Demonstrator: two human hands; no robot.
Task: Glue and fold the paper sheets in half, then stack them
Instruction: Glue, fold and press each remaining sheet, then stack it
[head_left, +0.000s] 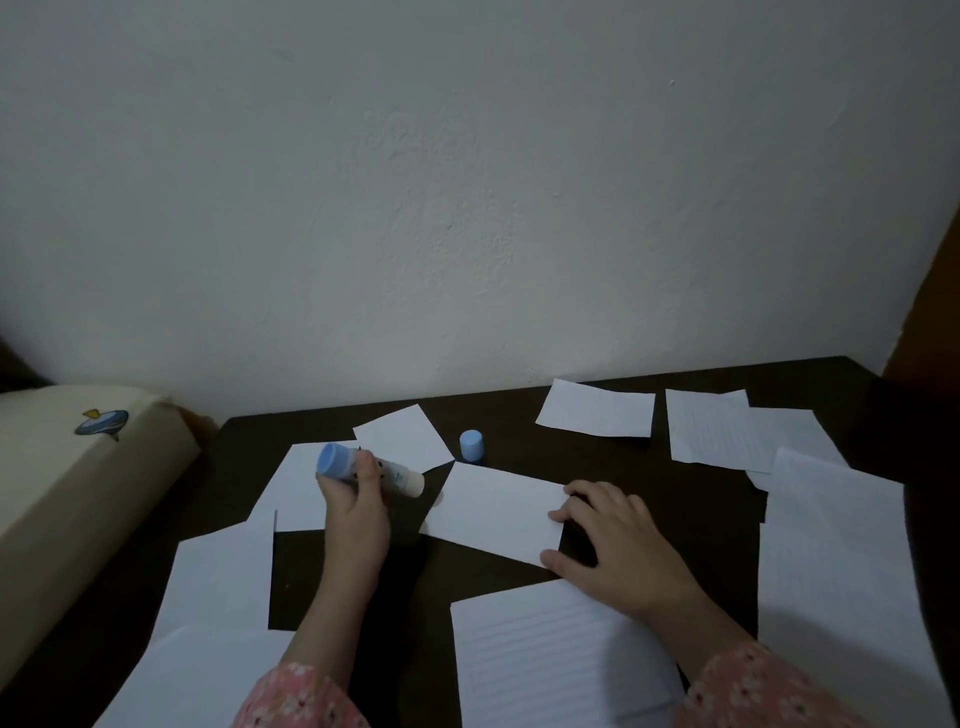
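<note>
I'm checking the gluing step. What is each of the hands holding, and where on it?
The left hand grips the glue stick around its middle. The right hand holds nothing; its fingers rest on the small paper.

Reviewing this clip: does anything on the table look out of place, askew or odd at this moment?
Nothing damaged or spilled. The paper sheets lie scattered at mixed angles, not stacked. The glue stick in the left hand is uncapped; its blue cap stands apart on the table. The right hand rests on the centre sheet.
</note>
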